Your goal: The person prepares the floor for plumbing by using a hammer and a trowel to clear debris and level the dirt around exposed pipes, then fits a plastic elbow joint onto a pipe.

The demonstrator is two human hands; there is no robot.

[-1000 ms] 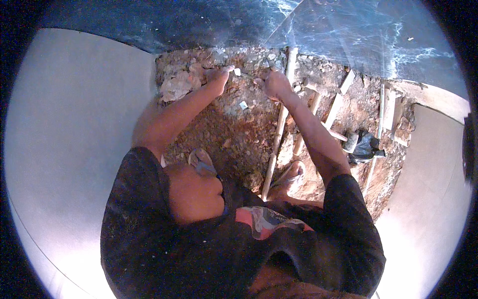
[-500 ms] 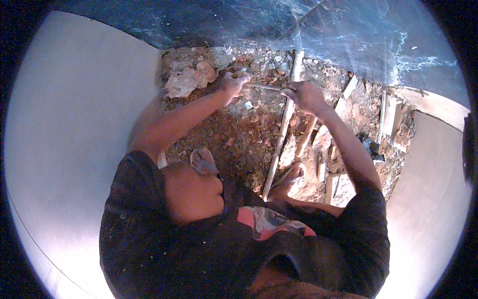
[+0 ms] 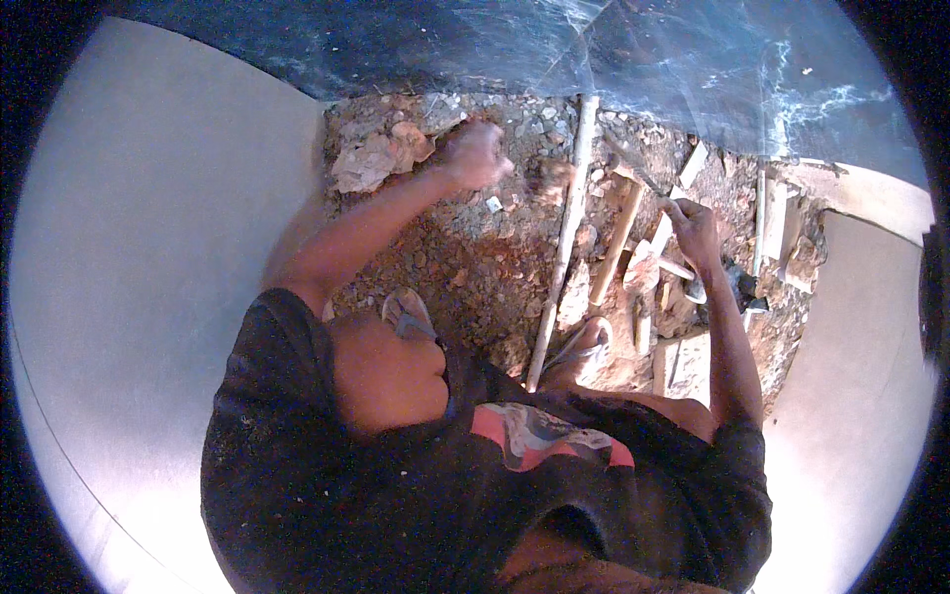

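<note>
My left hand [image 3: 475, 153], smeared by motion, is over rubble beside a pale lumpy chunk [image 3: 364, 162]; whether it holds anything I cannot make out. My right hand [image 3: 693, 218], farther right, is closed on a thin rod-like tool [image 3: 651, 184], which slants up to the left over broken pieces and stones. Between my hands lies a long pale pipe [image 3: 562, 247], running from the dark marbled wall towards me across reddish soil [image 3: 450, 252]. Shorter pale lengths [image 3: 614, 257] lie right of that pipe.
Dark marbled panels [image 3: 445, 49] border the far edge. Pale smooth surfaces [image 3: 158, 247] flank the trench on both sides. A dark object [image 3: 747, 287] lies at the right among debris. My sandalled feet [image 3: 592, 345] are in the rubble, and my knee is bent at the left.
Half a second ago both hands held the rod horizontally. Now my left hand is off it and slightly higher; my right hand has moved right and down, tilting the rod.
</note>
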